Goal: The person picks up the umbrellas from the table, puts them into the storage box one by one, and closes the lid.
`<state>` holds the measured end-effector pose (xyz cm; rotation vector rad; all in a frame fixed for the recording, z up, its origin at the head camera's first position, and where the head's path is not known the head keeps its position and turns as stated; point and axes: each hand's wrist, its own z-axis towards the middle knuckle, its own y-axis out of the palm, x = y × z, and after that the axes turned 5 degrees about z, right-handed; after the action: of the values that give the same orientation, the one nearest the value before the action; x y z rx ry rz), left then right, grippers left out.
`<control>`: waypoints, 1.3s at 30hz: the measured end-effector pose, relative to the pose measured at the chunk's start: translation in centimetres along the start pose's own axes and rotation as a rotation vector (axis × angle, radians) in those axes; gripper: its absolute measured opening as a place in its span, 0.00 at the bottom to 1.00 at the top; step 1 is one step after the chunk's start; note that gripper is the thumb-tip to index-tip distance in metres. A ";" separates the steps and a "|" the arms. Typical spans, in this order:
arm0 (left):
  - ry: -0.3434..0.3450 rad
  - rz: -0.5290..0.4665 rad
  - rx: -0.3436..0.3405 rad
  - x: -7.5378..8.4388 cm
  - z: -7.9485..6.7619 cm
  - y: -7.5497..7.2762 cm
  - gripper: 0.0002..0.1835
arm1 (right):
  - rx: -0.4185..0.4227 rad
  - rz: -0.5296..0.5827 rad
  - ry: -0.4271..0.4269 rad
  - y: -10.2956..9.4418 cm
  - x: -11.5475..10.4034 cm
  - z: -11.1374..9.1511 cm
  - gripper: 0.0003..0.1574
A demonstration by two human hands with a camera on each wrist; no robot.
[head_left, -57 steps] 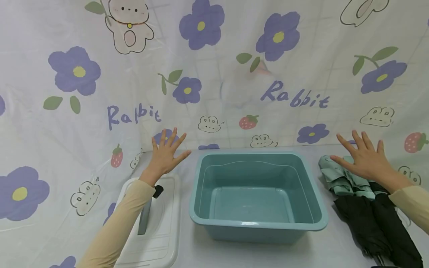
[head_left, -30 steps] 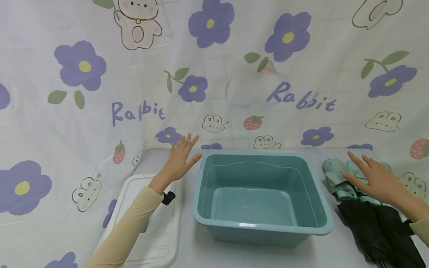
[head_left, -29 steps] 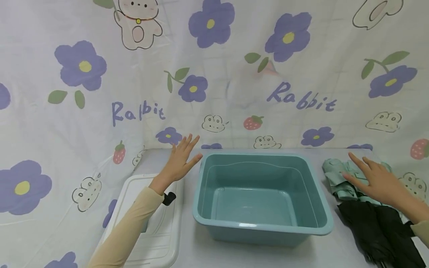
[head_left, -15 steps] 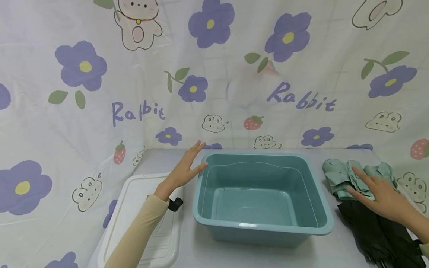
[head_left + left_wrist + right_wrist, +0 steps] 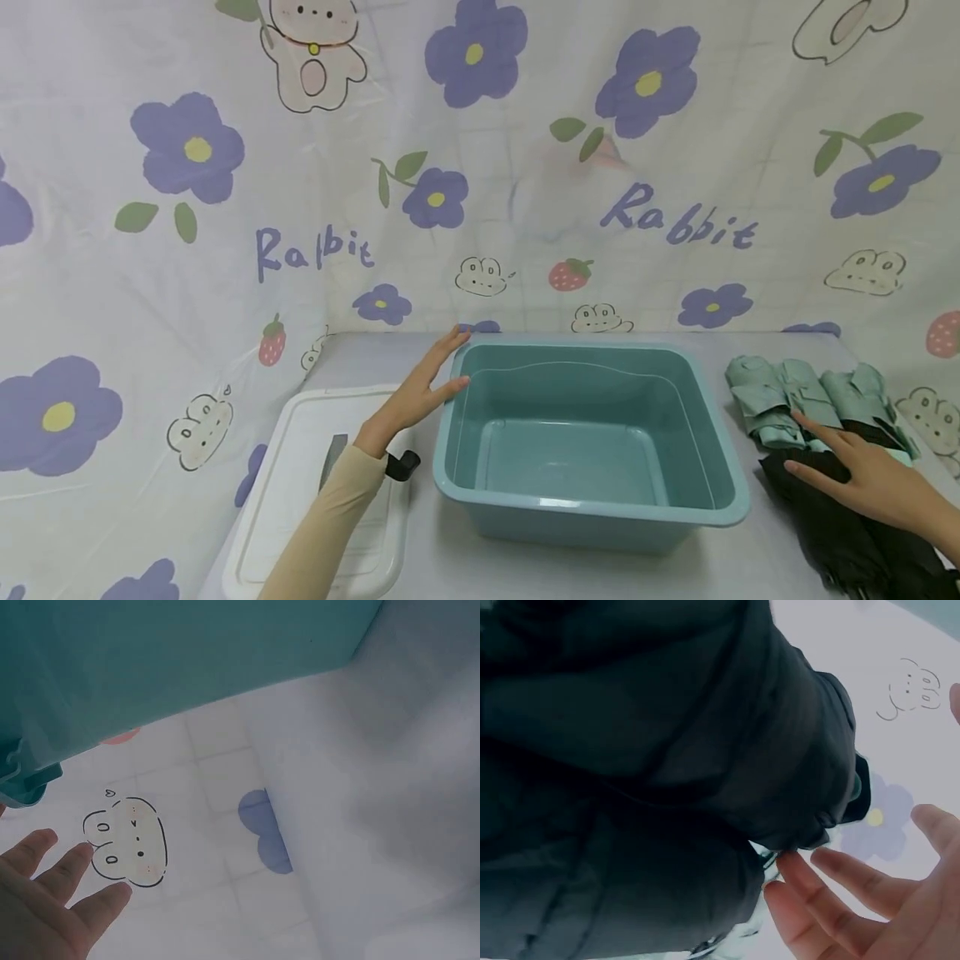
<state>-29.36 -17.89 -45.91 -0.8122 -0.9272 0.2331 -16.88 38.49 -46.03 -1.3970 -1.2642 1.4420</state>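
A teal plastic tub [image 5: 573, 533] stands in the middle of the table with nothing in it. My left hand [image 5: 412, 400] is at its left rim, fingers extended; whether they touch the rim I cannot tell. In the left wrist view, the same hand [image 5: 52, 907] lies beside the tub wall [image 5: 187, 660]. Over on the right, my right hand [image 5: 862, 479] hovers with spread fingers above black fabric bundles [image 5: 817, 525] that look like folded umbrellas. The right wrist view has its fingertips [image 5: 791, 862] close to the end of one black bundle [image 5: 690, 712]; contact is unclear.
Rolled light-green fabric bundles [image 5: 806, 392] lie behind the black ones. A white lid [image 5: 273, 508] lies left of the tub, under my left forearm. A flower-and-rabbit printed sheet [image 5: 525, 208] hangs behind the table.
My left hand has moved right and down from above the lid to the tub's left rim. My right hand has come down from over the green bundles to the black ones.
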 end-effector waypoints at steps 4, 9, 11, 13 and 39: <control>0.016 -0.039 -0.006 1.0 -0.3 0.1 0.35 | -0.005 0.018 -0.021 0.6 0.2 -0.3 0.60; 0.020 -0.083 -0.024 3.1 -0.6 -0.3 0.34 | -0.009 0.000 -0.011 1.3 0.5 -0.8 0.63; 0.018 -0.088 -0.024 2.9 -0.7 -0.1 0.34 | -0.014 -0.012 0.004 1.3 0.5 -0.9 0.64; 0.014 -0.084 -0.018 1.8 -0.6 0.4 0.34 | -0.014 -0.012 0.010 1.3 0.4 -1.0 0.64; 0.015 -0.206 -0.042 2.8 -1.3 0.5 0.29 | 0.002 -0.091 0.064 3.5 -1.3 -1.2 0.52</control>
<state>-26.58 -16.77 -44.96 -0.7501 -0.9963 0.0283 -15.15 36.60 -48.99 -1.3560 -1.2692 1.3261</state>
